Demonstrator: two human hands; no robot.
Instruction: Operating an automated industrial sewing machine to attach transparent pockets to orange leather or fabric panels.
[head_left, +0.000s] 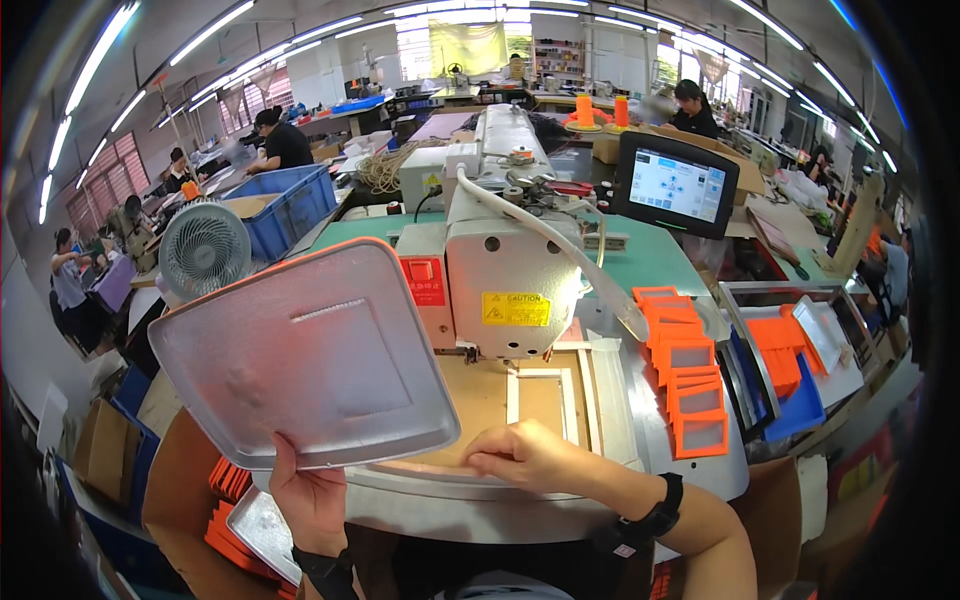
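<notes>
The left hand (pixel 312 497) grips the silver quilted panel (pixel 305 355) by its lower edge, fingers closed, holding it up tilted before the sewing machine (pixel 510 265); the right hand (pixel 528 458) lies loosely curled, fingertips touching the tan template board (pixel 480 400) beneath the machine head.

Silver panel (pixel 305 355) held up by left hand (pixel 310 500), blocks 9–11 o'clock side of sewing bed. Sewing machine head (pixel 500 290) overhangs bed at 12 o'clock; low gap beneath only. Right hand (pixel 525 455) rests on bed front edge, 6 o'clock. Wooden template (pixel 540 395) open at centre. Orange frame stack (pixel 685 370) crowds 3 o'clock. Fan (pixel 203 247) at 10 o'clock, behind panel.
</notes>
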